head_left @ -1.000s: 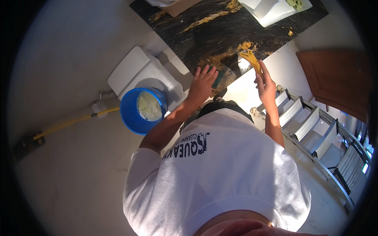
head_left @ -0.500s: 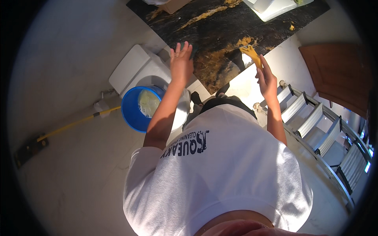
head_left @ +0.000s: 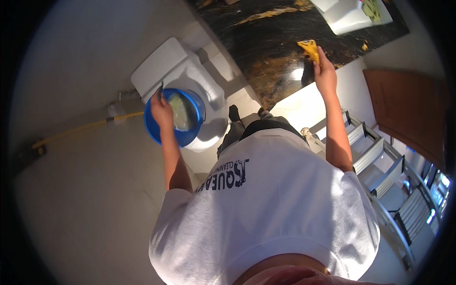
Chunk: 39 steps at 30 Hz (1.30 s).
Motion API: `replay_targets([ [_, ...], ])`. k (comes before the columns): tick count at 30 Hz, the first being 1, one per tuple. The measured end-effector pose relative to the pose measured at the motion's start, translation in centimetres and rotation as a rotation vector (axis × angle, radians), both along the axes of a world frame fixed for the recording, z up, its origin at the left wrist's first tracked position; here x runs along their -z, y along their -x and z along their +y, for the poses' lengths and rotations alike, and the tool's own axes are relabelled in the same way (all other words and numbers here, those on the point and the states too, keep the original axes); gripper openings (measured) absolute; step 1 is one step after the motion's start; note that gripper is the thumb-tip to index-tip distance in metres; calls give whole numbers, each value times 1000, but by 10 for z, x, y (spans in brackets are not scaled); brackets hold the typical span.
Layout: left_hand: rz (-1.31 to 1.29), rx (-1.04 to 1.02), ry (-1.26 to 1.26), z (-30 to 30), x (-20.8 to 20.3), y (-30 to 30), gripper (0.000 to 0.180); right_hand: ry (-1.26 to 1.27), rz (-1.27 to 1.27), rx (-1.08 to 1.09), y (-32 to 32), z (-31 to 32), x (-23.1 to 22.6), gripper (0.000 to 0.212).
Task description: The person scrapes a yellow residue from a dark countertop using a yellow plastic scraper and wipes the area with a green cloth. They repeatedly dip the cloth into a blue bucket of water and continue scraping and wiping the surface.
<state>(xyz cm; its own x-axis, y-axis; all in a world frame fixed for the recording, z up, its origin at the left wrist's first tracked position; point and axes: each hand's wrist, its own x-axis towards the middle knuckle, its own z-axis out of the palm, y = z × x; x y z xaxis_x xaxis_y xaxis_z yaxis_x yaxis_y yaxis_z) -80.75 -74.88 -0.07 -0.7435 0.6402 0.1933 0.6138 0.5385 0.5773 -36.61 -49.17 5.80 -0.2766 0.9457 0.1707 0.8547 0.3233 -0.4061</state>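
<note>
My left hand (head_left: 162,112) is over the left side of a blue bucket (head_left: 150,124), its fingers closed on a thin dark green scouring pad (head_left: 160,90). Cloudy, pale yellowish liquid (head_left: 180,114) shows inside the bucket, which stands on the white toilet (head_left: 207,85). My right hand (head_left: 326,78) is raised near the front edge of the dark marbled countertop (head_left: 270,42). It grips a yellow scraper (head_left: 310,49) by the handle, with the wide end pointing up and left. The fingers partly cover the handle.
A white basin (head_left: 343,23) with a green cloth (head_left: 372,10) sits at the counter's far right. An aluminium ladder (head_left: 371,156) lies along the right, below a brown wooden panel (head_left: 403,104). A yellow pole (head_left: 85,127) rests at the left.
My left hand has moved from the countertop edge left and down to the bucket, carrying the scouring pad. My right hand has risen slightly with the scraper. The view has shifted a little.
</note>
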Motion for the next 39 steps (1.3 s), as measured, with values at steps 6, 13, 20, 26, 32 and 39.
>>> replay_targets([
  [6,6,-43,546,-116,94,62,43,-311,-83,-37,11,-10,-10,55],
  [13,-179,66,391,-64,263,13,43,-109,94,-267,78,-50,-61,50],
  [20,-292,170,596,-71,250,11,28,363,150,-700,172,-120,-39,40],
  [26,-298,48,277,-96,79,14,20,825,-21,-918,273,-183,38,66],
  [32,-382,125,-4,-106,-10,21,21,685,141,-1043,356,-217,46,44],
  [39,-475,26,-228,-113,23,7,22,534,220,-1112,386,-215,32,24],
])
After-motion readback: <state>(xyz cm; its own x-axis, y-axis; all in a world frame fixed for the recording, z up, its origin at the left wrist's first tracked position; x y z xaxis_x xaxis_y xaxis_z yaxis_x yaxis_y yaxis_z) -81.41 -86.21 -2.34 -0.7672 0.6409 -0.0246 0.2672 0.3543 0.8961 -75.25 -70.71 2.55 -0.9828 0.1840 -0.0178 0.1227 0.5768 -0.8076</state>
